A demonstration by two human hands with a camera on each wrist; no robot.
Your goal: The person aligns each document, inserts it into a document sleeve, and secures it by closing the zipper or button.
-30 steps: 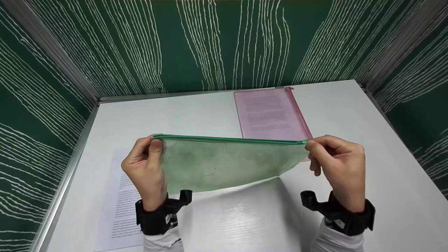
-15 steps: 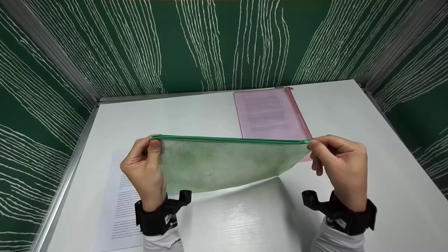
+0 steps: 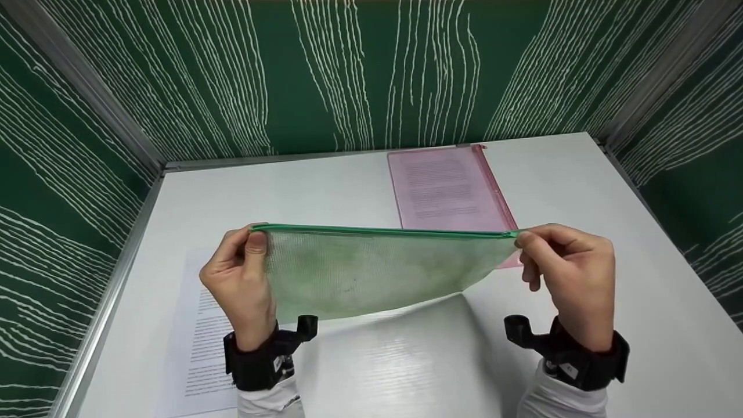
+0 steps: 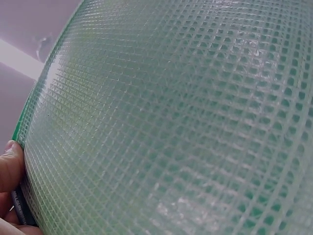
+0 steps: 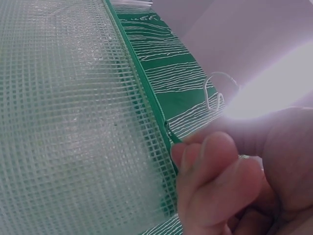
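A green mesh zip pouch (image 3: 365, 267) hangs above the table in the head view, its green zip (image 3: 377, 231) stretched along the top. My left hand (image 3: 244, 273) pinches the zip's left end, thumb in front. At the right end, the thumb and forefinger of my right hand (image 3: 572, 267) pinch the green zip pull (image 3: 514, 233), beside the small slider. The right wrist view shows this zip edge (image 5: 146, 83) running up from those fingertips. Mesh fills most of the left wrist view, with my left thumb (image 4: 11, 166) at its edge.
Behind the pouch, a pink zip folder (image 3: 447, 186) with a printed page lies on the white table (image 3: 278, 186). A printed sheet (image 3: 191, 360) lies at the left, partly under the left arm. Green walls (image 3: 371, 75) with white lines surround the table.
My right hand has shifted slightly to the right, and the slider with its pull has moved right along the zip. The left hand has barely moved.
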